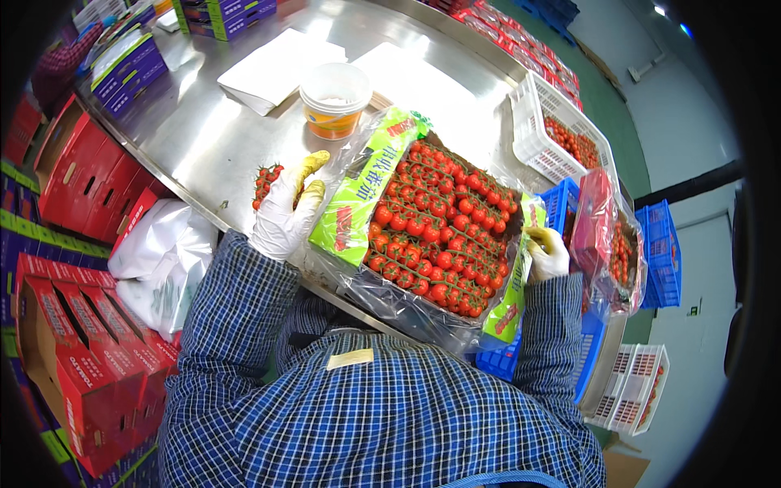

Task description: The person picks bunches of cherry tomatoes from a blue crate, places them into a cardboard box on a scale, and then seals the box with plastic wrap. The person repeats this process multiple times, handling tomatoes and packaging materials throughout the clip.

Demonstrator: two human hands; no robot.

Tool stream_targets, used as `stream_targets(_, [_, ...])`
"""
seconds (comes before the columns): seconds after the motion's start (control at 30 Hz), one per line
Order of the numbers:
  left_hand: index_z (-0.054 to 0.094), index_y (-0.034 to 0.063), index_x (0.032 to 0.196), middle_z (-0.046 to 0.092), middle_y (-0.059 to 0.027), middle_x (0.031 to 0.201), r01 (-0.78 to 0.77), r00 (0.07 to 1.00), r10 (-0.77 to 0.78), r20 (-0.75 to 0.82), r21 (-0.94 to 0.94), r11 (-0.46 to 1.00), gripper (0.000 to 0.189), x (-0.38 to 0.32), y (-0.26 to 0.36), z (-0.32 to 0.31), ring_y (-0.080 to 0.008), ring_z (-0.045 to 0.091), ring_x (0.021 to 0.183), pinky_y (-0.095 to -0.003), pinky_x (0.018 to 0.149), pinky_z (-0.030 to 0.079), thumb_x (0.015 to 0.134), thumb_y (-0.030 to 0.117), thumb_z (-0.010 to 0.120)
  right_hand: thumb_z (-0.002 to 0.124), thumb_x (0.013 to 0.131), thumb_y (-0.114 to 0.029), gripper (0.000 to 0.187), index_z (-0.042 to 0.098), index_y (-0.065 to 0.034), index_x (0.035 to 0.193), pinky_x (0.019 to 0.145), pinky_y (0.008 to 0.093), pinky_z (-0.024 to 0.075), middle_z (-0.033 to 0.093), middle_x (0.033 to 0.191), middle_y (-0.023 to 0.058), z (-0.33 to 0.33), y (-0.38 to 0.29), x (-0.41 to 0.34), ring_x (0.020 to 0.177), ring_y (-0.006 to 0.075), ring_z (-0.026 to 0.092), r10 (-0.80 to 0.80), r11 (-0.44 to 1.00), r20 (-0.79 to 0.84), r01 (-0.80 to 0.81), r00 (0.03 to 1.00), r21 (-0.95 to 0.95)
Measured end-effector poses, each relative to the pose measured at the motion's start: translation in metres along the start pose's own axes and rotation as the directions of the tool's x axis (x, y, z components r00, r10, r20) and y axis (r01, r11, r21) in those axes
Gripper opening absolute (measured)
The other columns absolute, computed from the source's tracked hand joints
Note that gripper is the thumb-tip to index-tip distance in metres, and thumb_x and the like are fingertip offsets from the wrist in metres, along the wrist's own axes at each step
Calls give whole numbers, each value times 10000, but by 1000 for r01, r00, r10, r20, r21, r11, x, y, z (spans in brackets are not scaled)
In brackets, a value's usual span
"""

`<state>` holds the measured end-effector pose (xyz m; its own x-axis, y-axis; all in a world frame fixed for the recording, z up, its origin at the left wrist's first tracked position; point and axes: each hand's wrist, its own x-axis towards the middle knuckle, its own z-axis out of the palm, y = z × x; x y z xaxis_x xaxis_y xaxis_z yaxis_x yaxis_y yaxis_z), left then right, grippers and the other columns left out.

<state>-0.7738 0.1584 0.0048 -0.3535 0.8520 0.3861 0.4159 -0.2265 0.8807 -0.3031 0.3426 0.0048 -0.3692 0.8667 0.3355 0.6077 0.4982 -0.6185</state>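
A carton with bright green side panels (360, 192) lies tilted before me, lined with clear plastic film (390, 305). Rows of red cherry tomatoes on the vine (439, 232) fill it. My left hand (285, 210), in a white glove with yellowed fingertips, is left of the carton. It holds a small bunch of cherry tomatoes (265, 181), partly hidden behind the palm and fingers. On the carton's right side, my right hand (548, 253), gloved the same way, grips the green edge with curled fingers.
A white plastic bucket (335, 97) and white sheets (274, 70) are on the steel table (207, 131). White crates (540, 146) and blue crates (662, 256) flank the right side. Red cartons (97, 366) and a white plastic bag (168, 256) sit left. A person's sleeve (64, 61) shows far left.
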Motion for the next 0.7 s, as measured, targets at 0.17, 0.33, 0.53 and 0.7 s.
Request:
stream_targets(0.17, [483, 2, 1324, 590, -168, 1230, 97, 985, -109, -133, -93, 991, 377, -27, -35, 17, -250, 568, 1137, -346, 983, 435, 971, 132, 518, 634, 846, -28, 290, 606, 10, 1132, 817, 271, 487, 639, 1010, 86, -38, 49, -32, 876, 143, 606, 306, 952, -172, -303, 936, 47])
stream_targets(0.33, [453, -17, 1341, 550, -189, 1289, -22, 977, -26, -212, -219, 975, 412, -38, -50, 34, -265, 545, 1182, -358, 1014, 416, 964, 132, 525, 642, 861, -95, 300, 602, 7, 1141, 768, 274, 486, 652, 965, 82, -51, 70, -61, 822, 139, 594, 400, 910, -129, -376, 907, 175])
stream_targets(0.53, [314, 63, 1456, 512, -196, 1346, 199, 971, -197, -132, -3, 980, 533, -38, -56, 60, -288, 537, 1205, -367, 1012, 418, 972, 205, 486, 574, 929, -423, 464, 577, -66, 1225, 581, 308, 493, 635, 915, 45, -19, 39, -81, 696, 134, 565, 731, 656, 88, -733, 676, 178])
stream_targets(0.7, [215, 34, 1496, 437, -182, 1384, 168, 971, -229, -68, -489, 856, 559, -13, -52, 66, -258, 447, 1280, -341, 1043, 382, 998, 140, 445, 560, 961, -272, 388, 559, 7, 1230, 873, 298, 452, 648, 1071, 85, -1, 6, -87, 952, 146, 589, 550, 803, 45, -542, 834, 245])
